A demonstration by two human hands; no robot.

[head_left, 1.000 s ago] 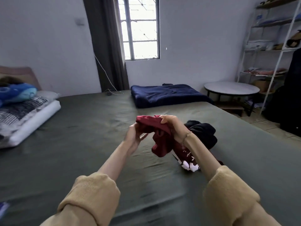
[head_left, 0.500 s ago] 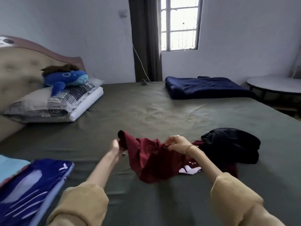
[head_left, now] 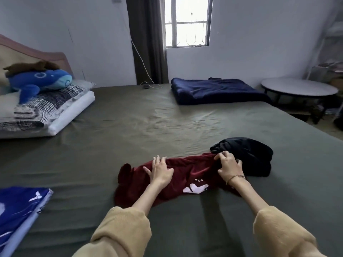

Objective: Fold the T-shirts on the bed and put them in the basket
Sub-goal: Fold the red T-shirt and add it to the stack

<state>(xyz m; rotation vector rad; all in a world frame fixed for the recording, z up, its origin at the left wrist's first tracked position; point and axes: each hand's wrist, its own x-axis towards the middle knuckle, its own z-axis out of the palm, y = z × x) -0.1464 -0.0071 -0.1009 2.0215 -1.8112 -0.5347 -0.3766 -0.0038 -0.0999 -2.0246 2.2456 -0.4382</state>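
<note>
Head view: red T-shirt [head_left: 178,175] bunched on bed [head_left: 130,127]. Left hand [head_left: 160,170] presses flat, fingers straight; right hand [head_left: 229,166] pinches its edge beside black garment [head_left: 246,154]. Spread smooth before folding; basket unseen

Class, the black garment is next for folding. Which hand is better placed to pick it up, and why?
The right hand. It grips the red T-shirt's end right against the black garment; the left hand lies flat on the shirt, farther away.
</note>
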